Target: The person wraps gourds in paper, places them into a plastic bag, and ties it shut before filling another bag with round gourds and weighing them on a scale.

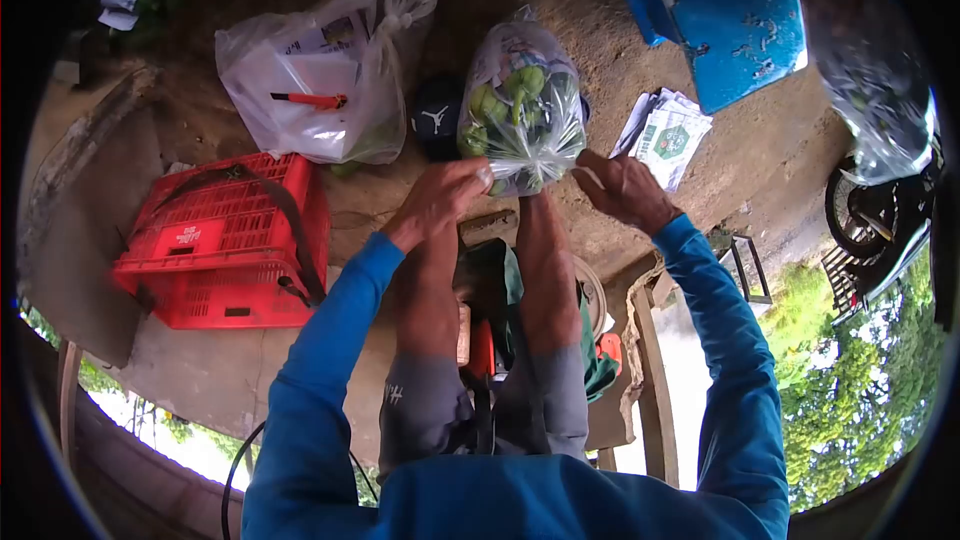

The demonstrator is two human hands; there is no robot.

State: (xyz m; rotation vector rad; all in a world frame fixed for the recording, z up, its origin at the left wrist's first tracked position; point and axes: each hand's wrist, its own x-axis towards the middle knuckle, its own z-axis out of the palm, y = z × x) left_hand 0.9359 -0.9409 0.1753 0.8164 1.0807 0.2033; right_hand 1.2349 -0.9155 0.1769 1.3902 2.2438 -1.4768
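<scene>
A clear plastic bag [540,145] full of round green vegetables [524,83] is in front of my knees, its gathered, creased end facing me. My left hand [447,197] is closed at the bag's near left edge, thumb and fingers pressed together. At the near right edge my right hand [625,188] pinches the plastic with bent fingers. Printed paper shows through the far part of the bag. A dark cap with a white logo [436,118] is partly hidden behind the bag's left side.
A larger clear bag [325,75] has papers and an orange-handled cutter [310,100] on it. Left of my legs is a red plastic crate [225,240] with a dark strap. Printed packets [668,140], a blue worn container [738,30] and another filled bag [875,110] are to the right.
</scene>
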